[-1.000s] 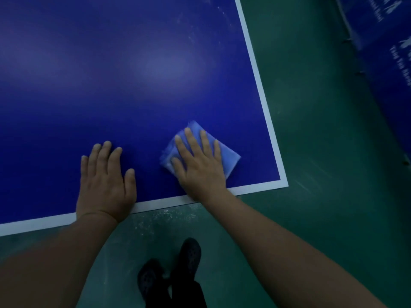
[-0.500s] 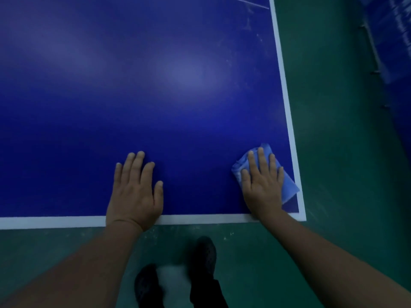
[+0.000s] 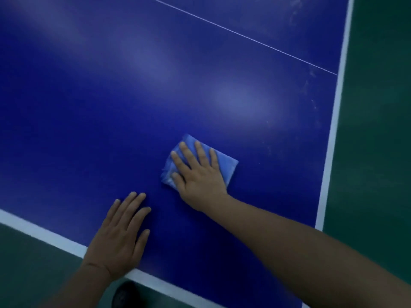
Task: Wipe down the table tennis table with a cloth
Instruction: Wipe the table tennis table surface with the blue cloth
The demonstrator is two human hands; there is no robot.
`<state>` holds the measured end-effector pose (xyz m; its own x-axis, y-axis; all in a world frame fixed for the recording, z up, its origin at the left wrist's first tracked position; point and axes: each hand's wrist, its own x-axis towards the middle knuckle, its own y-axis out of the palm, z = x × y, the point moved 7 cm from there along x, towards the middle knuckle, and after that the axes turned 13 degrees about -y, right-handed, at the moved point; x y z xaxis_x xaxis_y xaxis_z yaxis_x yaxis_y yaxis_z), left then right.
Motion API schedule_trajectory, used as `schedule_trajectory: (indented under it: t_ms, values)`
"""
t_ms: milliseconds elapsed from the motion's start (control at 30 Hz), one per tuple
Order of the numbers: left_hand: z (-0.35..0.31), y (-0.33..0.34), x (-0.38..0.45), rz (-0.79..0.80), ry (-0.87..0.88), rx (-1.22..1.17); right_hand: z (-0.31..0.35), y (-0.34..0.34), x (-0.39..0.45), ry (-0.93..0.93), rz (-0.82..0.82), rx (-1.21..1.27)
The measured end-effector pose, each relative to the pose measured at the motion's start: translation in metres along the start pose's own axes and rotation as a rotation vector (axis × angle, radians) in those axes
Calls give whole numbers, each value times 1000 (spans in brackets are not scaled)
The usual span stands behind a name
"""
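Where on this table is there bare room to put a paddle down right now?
Bare blue table runs from the left hand and right hand up to the thin white line. Another strip lies between the cloth and the right white edge. It is crowded around both hands.

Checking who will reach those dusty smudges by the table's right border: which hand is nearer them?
Right. The right hand presses the cloth just left of the smudges; the left hand lies farther left.

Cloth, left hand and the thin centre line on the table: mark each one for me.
cloth (image 3: 230, 166): head view, on its bare right part beside the pressing right hand.
left hand (image 3: 116, 238): head view, on the back of the hand, flat on the table.
centre line (image 3: 244, 36): head view, midway along the thin white line.
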<state>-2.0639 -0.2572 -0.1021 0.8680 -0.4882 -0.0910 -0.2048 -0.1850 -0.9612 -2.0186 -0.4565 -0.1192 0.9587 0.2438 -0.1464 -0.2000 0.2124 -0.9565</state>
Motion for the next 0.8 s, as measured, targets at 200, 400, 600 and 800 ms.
schedule_trajectory:
  t_ms: [200,400,600,800]
  values:
    - [-49,5,-12,-163,-479,-82,-116,-38,51,-127,1,-163]
    - [-60,29,-13,-65,-500,-3,-280,-90,68,338,-122,-52]
    - [-56,36,-17,-48,-505,31,-113,-35,20,-244,-47,-130]
    - [-52,38,-16,-50,-496,44,-171,-56,24,-592,-51,-266]
